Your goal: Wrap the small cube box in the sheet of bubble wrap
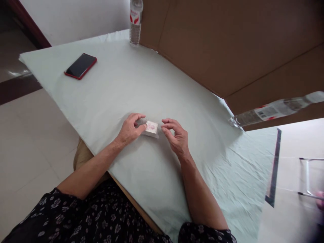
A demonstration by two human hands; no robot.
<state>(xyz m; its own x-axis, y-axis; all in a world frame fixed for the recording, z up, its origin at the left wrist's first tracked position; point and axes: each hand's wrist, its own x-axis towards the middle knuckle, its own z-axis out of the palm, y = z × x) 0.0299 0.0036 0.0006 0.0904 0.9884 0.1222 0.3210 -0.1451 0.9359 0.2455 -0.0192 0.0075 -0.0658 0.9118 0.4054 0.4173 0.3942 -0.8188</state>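
A small whitish box (152, 127) with faint reddish print lies on the pale green cloth, with what looks like clear plastic around its lower edge. My left hand (130, 129) is at its left side, the thumb touching the box's left edge and the fingers apart above it. Just right of the box, my right hand (176, 135) is held with thumb and fingers curved and a gap between them, not touching the box. Nothing shows between its fingertips.
A black phone with a red case (81, 65) lies at the back left of the cloth-covered table (108, 91). One water bottle (135, 23) stands at the back, another (273, 110) is at the right, both beside a large brown cardboard panel (215, 44).
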